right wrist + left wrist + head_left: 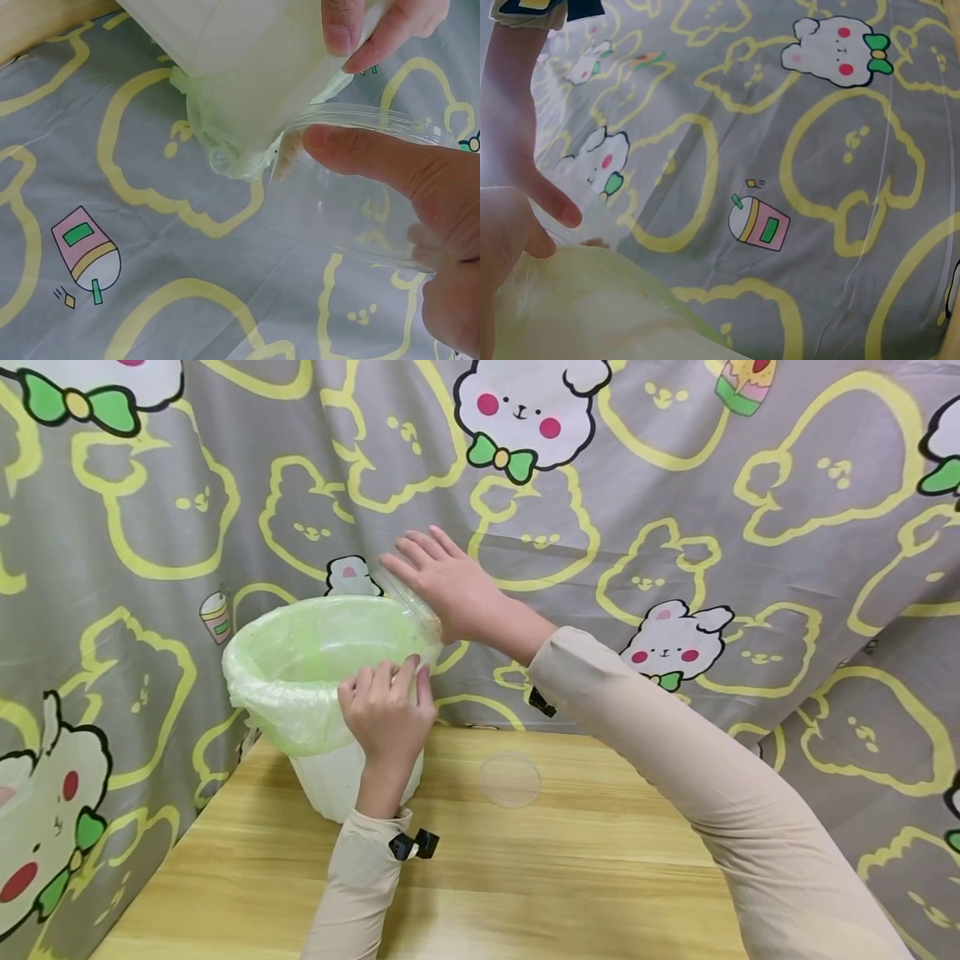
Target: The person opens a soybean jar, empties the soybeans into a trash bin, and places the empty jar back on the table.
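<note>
**Over the lined bin, both your hands at the rim**

At the back left of the desk [570, 877], your white bin [337, 781] stands upright, lined with a pale green bag [300, 668] whose edge is folded down over the rim. Your left hand [387, 714] is at the near right side of that rim, fingers curled over the folded bag edge, so this grip is clenched on the bag. The right wrist view shows the same fingertips [341, 26] pressing the plastic against the bin wall.

Your right hand [450, 585] reaches over the far right side of the bin, its fingers spread and fairly straight in the head view. Beneath it you hold a clear plastic cup [360, 187], tilted with its mouth toward the bin; the right wrist view shows your thumb [375, 154] lying along its rim, so this grip is grasping the cup. The cup's mouth sits just beside the bag's bunched edge.

On the desk, to the right of the bin and apart from it, a clear round lid [510, 779] lies flat. A grey cloth [750, 527] printed with yellow outlines and white cartoon animals hangs behind the desk.
</note>
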Tool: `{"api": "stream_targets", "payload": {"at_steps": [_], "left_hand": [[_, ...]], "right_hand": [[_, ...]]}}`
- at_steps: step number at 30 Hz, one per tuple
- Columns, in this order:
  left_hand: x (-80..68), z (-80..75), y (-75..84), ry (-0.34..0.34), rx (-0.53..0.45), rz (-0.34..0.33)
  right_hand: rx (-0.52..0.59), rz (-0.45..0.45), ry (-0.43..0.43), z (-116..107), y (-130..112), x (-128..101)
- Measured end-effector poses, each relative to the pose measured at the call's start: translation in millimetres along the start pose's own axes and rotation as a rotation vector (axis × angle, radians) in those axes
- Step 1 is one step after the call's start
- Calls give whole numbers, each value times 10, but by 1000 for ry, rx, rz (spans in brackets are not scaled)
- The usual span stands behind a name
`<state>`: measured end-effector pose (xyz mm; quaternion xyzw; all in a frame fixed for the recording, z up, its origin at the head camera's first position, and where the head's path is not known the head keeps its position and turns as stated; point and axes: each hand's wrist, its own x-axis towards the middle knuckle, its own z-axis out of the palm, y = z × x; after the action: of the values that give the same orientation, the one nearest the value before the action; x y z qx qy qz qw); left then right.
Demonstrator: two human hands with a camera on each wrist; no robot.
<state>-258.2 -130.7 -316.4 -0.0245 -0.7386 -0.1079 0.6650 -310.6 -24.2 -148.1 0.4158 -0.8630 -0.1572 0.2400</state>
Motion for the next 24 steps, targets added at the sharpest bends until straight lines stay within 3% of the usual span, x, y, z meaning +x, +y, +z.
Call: {"api": "stream_targets", "payload": {"at_steps": [13,20,24], "left_hand": [[-4,-11,-7,3,-10,-4],[1,-15,-7,12,-10,-6],[-3,-10,-10,16,-11,-5]], "right_hand": [[-42,-22,-5,12,-45,20],[-35,-3,93,8,-68,43],[-24,-17,87,34,-96,41]]}}
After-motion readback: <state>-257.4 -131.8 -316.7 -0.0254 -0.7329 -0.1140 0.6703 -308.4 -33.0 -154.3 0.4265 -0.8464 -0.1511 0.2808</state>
